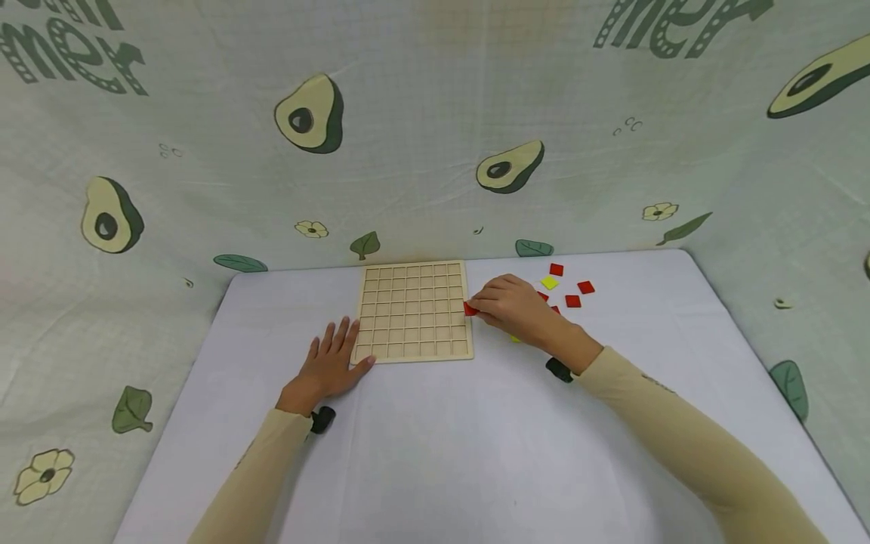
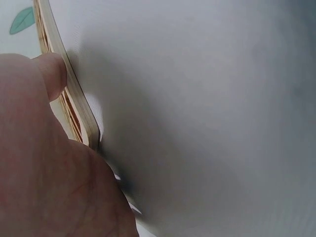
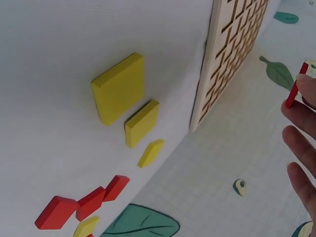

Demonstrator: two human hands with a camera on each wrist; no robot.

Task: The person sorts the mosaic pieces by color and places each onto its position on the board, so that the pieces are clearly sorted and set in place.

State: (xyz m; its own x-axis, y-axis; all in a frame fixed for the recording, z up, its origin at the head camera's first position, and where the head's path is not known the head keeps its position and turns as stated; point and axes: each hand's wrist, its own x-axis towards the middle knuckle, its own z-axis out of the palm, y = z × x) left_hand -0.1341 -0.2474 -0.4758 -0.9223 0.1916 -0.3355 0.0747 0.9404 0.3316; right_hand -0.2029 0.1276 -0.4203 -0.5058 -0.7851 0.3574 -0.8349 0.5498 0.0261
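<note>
A pale wooden grid board (image 1: 414, 310) with square cells lies toward the back of the table. My left hand (image 1: 331, 363) rests with spread fingers at its near left corner; in the left wrist view the thumb (image 2: 53, 74) lies over the board's edge (image 2: 81, 108). Between thumb and fingertips my right hand (image 1: 513, 306) pinches a red square tile (image 3: 297, 85), held at the board's right edge in the head view. Beneath and beyond that hand lie loose yellow tiles (image 3: 121, 89) and red tiles (image 3: 57, 212), some hidden by the hand in the head view.
The white-covered table (image 1: 435, 453) backs onto a hanging cloth (image 1: 421, 113) printed with avocados and leaves. Several red tiles (image 1: 586, 287) and a yellow tile (image 1: 550, 282) are scattered right of the board. Dark wrist cameras (image 1: 559, 369) sit by both cuffs.
</note>
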